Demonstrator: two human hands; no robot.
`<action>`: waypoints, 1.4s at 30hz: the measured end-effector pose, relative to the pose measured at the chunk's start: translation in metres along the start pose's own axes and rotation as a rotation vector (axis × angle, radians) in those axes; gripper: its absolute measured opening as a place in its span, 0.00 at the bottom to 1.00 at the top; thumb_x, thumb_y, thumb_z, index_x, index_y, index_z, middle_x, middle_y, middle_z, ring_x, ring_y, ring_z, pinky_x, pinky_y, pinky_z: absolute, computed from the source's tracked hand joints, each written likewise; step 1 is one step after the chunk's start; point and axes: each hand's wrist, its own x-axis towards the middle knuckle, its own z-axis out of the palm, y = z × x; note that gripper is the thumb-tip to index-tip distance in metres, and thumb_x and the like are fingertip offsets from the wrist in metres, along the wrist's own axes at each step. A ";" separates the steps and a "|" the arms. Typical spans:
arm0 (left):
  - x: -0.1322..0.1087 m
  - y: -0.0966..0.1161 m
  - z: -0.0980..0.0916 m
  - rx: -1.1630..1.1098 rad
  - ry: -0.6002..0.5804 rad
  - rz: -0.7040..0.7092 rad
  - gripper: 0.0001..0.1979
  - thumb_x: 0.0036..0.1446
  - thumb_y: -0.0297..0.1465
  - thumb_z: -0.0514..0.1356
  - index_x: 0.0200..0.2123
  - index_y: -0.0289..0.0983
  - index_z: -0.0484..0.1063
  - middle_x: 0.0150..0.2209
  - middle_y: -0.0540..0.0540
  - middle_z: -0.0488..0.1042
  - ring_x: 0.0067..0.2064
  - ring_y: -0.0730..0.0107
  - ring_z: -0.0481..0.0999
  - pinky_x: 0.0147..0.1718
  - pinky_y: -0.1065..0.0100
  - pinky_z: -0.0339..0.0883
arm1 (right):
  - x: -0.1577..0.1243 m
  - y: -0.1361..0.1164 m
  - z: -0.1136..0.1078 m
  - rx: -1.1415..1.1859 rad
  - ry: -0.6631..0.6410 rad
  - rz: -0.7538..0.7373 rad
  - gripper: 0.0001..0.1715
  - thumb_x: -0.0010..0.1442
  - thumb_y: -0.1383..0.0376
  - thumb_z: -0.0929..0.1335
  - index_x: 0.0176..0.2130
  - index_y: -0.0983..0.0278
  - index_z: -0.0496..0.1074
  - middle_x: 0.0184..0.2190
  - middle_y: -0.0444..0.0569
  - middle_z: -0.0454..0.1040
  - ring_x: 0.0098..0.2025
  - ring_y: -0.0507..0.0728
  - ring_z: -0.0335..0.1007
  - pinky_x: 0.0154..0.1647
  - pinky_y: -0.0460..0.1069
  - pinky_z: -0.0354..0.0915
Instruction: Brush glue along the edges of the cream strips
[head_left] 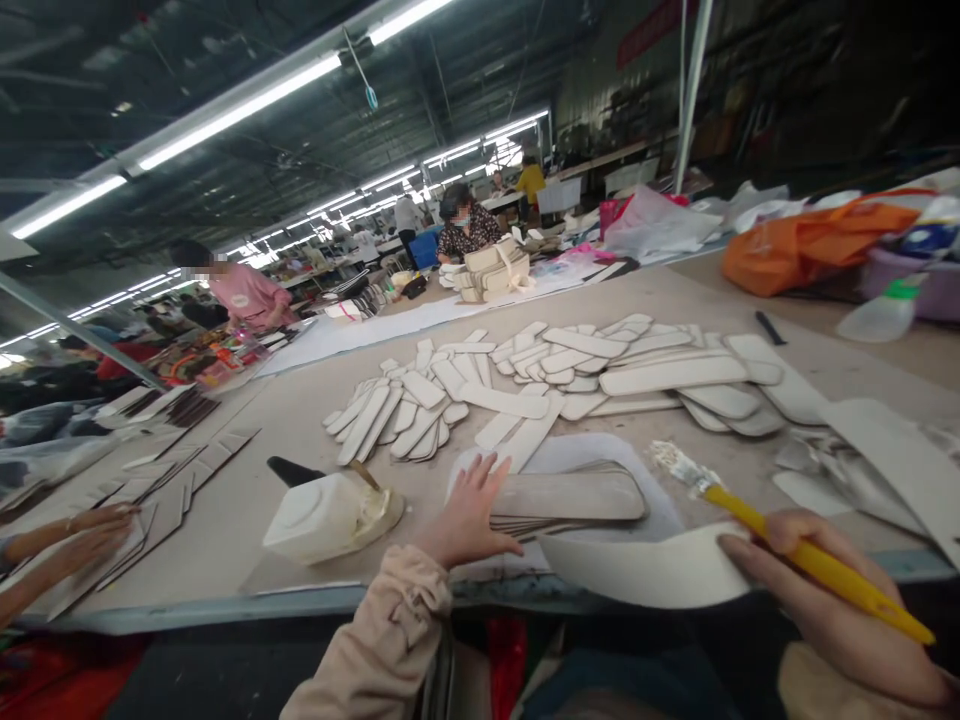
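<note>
My left hand (469, 510) reaches over the near edge of the table, fingers spread, at the left end of a stack of long rounded strips (570, 495). The stack lies on a white sheet (660, 500). In my right hand (832, 590) are a yellow-handled brush (795, 550) with white-coated bristles and one loose, curved white strip (660, 570), pinched by its right end. That strip hangs at the table's near edge. Left of my left hand, a cut-open white plastic jug (322, 515) lies with a dark handle sticking out of it.
Piles of pale strips (450, 390) cover the middle of the table (247, 480). A co-worker's hands (82, 550) rest on panels at the left. An orange bag (817, 240) and a squeeze bottle (881, 315) stand at the right. Other people work farther back.
</note>
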 end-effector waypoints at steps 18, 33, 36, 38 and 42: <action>0.000 -0.023 0.027 -0.164 0.008 0.037 0.58 0.37 0.40 0.72 0.68 0.36 0.47 0.63 0.33 0.60 0.63 0.46 0.59 0.61 0.49 0.53 | 0.017 0.005 0.029 0.467 -0.138 0.157 0.25 0.40 0.64 0.79 0.29 0.58 0.62 0.22 0.38 0.65 0.22 0.50 0.61 0.17 0.44 0.57; -0.067 0.026 0.057 -1.562 0.488 -0.595 0.17 0.44 0.40 0.71 0.34 0.34 0.78 0.31 0.45 0.78 0.30 0.72 0.74 0.30 0.73 0.67 | 0.003 -0.004 0.075 0.260 -0.219 0.031 0.20 0.48 0.62 0.76 0.31 0.59 0.62 0.28 0.42 0.70 0.28 0.52 0.65 0.25 0.44 0.64; -0.066 0.017 0.061 -1.497 0.490 -0.673 0.18 0.38 0.38 0.74 0.32 0.34 0.79 0.31 0.45 0.79 0.31 0.72 0.74 0.30 0.73 0.68 | 0.011 0.011 0.077 0.114 -0.145 -0.099 0.16 0.52 0.59 0.74 0.33 0.59 0.64 0.28 0.43 0.69 0.29 0.52 0.67 0.28 0.45 0.65; -0.062 0.008 0.060 -1.446 0.464 -0.671 0.21 0.36 0.37 0.75 0.35 0.34 0.79 0.31 0.45 0.78 0.31 0.70 0.75 0.31 0.72 0.69 | 0.016 0.018 0.077 0.010 -0.104 -0.171 0.15 0.54 0.58 0.73 0.34 0.60 0.64 0.28 0.43 0.68 0.28 0.52 0.67 0.28 0.45 0.66; -0.045 -0.010 0.051 -1.206 0.474 -0.601 0.24 0.37 0.38 0.74 0.39 0.35 0.78 0.31 0.46 0.77 0.33 0.69 0.76 0.33 0.70 0.71 | 0.028 0.027 0.082 -0.210 -0.139 -0.244 0.13 0.57 0.57 0.70 0.37 0.59 0.65 0.29 0.43 0.71 0.27 0.52 0.68 0.30 0.46 0.67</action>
